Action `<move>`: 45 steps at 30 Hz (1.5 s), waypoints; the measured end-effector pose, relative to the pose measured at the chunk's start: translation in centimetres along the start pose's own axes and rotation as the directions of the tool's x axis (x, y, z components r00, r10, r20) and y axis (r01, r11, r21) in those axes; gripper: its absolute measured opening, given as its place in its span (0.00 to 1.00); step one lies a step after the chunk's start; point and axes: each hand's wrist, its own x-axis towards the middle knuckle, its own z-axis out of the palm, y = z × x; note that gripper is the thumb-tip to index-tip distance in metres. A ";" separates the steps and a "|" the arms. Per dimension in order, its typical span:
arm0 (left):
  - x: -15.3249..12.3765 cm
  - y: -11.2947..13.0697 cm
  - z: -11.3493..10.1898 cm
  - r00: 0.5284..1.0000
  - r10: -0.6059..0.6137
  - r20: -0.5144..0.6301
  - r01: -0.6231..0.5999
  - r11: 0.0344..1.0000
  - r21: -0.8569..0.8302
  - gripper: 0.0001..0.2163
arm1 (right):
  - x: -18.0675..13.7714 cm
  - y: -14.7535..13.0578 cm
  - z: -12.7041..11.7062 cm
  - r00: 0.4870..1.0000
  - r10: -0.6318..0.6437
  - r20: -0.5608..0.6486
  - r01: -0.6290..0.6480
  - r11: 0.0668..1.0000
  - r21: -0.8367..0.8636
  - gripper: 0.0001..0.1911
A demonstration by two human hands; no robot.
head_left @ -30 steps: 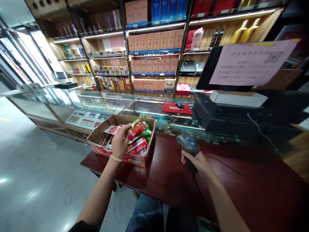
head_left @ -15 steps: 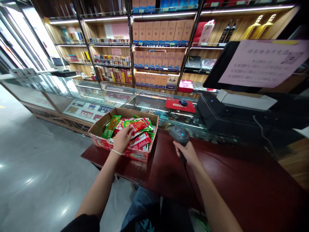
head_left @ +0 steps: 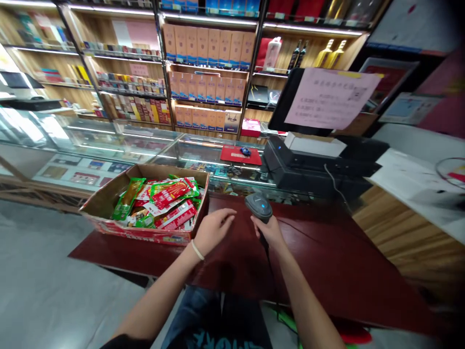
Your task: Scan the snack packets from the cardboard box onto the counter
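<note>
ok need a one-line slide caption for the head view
The right hand grips a barcode scanner over a dark red counter; the open left hand beside a cardboard box of snack packets.

The barcode scanner (head_left: 258, 207) in my right hand (head_left: 271, 233) is black with a blue light, the snack packets (head_left: 170, 191) red and green, their cardboard box (head_left: 105, 199) brown with red print, my wristband (head_left: 197, 250) white.

1. You wear the one camera on your head; it looks forward and down at the dark red table (head_left: 327, 257).
2. It is close to the table: your left hand (head_left: 212, 228) and right hand (head_left: 269, 233) reach in from the bottom edge.
3. Behind the table, it faces the glass counter (head_left: 203, 155) and the shelves (head_left: 207, 19).
</note>
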 end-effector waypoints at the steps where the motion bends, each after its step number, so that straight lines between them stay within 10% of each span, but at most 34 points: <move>1: -0.1 -0.3 1.9 1.000 -0.013 0.011 0.013 0.999 -0.030 0.11 | -0.4 0.5 -0.8 1.000 0.017 -0.022 -0.017 1.000 0.006 0.21; 8: -1.8 -5.9 11.6 0.963 -0.267 0.013 0.265 0.946 -0.188 0.11 | -2.4 4.4 -3.9 0.988 0.123 -0.096 -0.110 0.985 0.132 0.19; 20: -1.8 -6.8 12.2 0.934 -0.341 0.104 0.356 0.908 -0.221 0.11 | -1.8 6.1 -3.6 0.982 0.166 -0.095 -0.144 0.969 0.202 0.21; 24: -0.8 -2.9 9.4 0.964 -0.151 0.217 0.165 0.985 -0.049 0.17 | -1.6 4.1 -2.8 0.986 0.148 -0.073 -0.135 0.978 0.161 0.22; 29: 1.7 1.4 -0.1 0.992 0.029 0.126 -0.043 0.993 0.112 0.14 | -0.8 1.3 -1.8 0.988 0.142 -0.063 -0.133 0.983 0.129 0.23; 35: 2.8 -4.9 -11.0 0.977 -0.074 -0.200 0.161 0.869 0.468 0.08 | 1.1 -1.1 1.2 0.992 0.103 0.076 -0.110 0.990 0.088 0.22; 40: 1.1 -11.3 -12.3 0.943 -0.252 -0.218 0.333 0.682 0.652 0.20 | 2.6 -2.2 6.0 0.981 0.021 0.195 -0.042 0.994 0.102 0.22; 45: 0.3 -12.1 -11.1 0.908 -0.343 -0.239 0.408 0.604 0.685 0.29 | 3.2 -2.2 9.3 0.957 0.023 0.290 -0.066 0.988 0.140 0.22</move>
